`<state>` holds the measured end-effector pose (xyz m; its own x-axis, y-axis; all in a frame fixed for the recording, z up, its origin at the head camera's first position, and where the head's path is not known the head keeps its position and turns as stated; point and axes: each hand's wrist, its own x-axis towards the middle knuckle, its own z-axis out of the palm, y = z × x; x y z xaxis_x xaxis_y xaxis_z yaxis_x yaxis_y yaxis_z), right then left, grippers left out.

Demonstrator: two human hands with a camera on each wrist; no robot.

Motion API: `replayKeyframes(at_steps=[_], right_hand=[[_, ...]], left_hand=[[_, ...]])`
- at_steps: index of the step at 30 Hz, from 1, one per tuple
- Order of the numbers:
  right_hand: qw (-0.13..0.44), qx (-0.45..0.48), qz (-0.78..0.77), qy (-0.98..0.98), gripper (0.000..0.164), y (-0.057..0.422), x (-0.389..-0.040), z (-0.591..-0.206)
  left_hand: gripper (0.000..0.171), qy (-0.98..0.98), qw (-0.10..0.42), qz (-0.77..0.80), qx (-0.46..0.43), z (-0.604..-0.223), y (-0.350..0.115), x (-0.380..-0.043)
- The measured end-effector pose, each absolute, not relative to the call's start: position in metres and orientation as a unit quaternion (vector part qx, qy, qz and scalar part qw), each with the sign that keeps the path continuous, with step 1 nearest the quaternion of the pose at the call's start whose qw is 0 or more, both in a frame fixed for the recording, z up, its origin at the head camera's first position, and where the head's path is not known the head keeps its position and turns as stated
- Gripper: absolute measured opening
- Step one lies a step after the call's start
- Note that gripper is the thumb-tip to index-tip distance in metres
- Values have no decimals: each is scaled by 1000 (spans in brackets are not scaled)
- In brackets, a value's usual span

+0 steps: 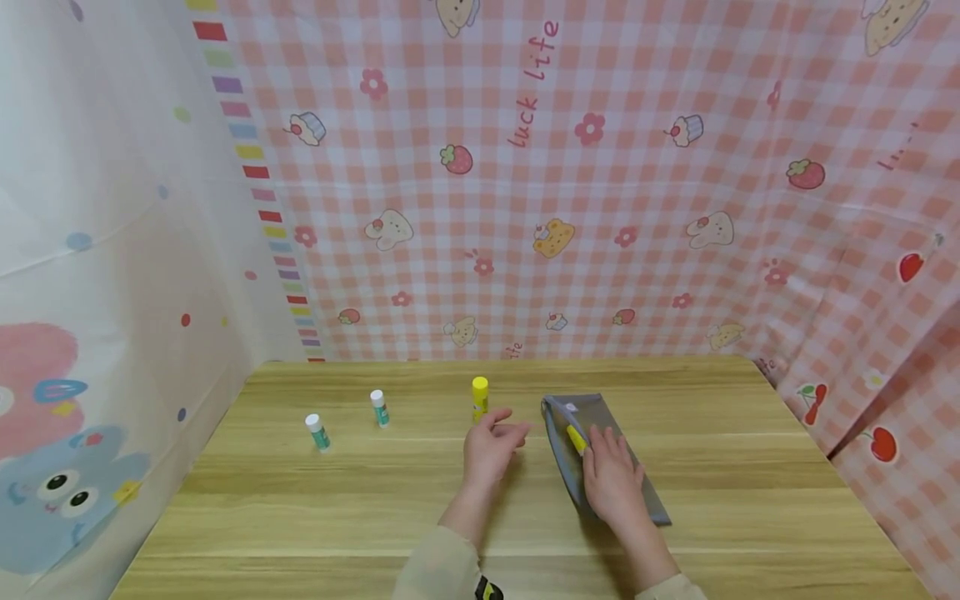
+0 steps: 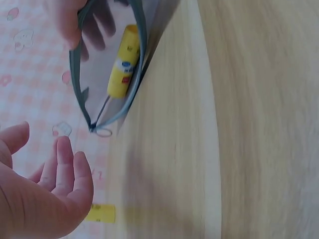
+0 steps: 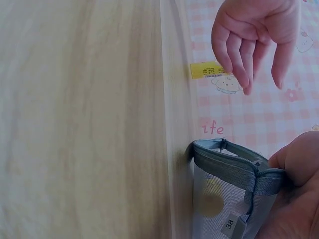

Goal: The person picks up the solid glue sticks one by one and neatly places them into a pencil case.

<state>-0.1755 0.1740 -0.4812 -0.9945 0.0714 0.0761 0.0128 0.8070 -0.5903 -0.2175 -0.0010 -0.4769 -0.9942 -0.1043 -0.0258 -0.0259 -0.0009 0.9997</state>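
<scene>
My right hand (image 1: 615, 479) grips the side of a grey mesh zip pouch (image 1: 654, 496), which lies on the table with its zipped mouth gaping to the left. Inside the pouch, a yellow glue stick (image 2: 123, 69) shows through the opening. My left hand (image 1: 489, 454) is held just left of the pouch, fingers loosely bent and apart, with nothing in it. Right behind that hand a second yellow glue stick (image 1: 480, 393) stands upright, its lower part hidden in the head view.
Two small glue sticks with white caps and green labels, a nearer one (image 1: 318, 434) and a farther one (image 1: 380, 409), stand on the left of the wooden table (image 1: 360, 517). A checked pink cloth (image 1: 525, 192) hangs behind the table's back edge.
</scene>
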Motion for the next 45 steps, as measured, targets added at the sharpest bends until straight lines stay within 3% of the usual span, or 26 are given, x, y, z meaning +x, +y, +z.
replayKeyframes(at_steps=[27,38,45], right_hand=[[40,-27,305,-951,47,175,-177,-481],[42,-27,307,-951,47,176,-177,-480],[45,-26,304,-951,46,176,-177,-480]], left_hand=[[41,-751,240,-615,34,-466,-37,-227],[49,-789,263,-553,48,-464,-40,-230],[69,-833,253,-493,18,-467,-44,-237]])
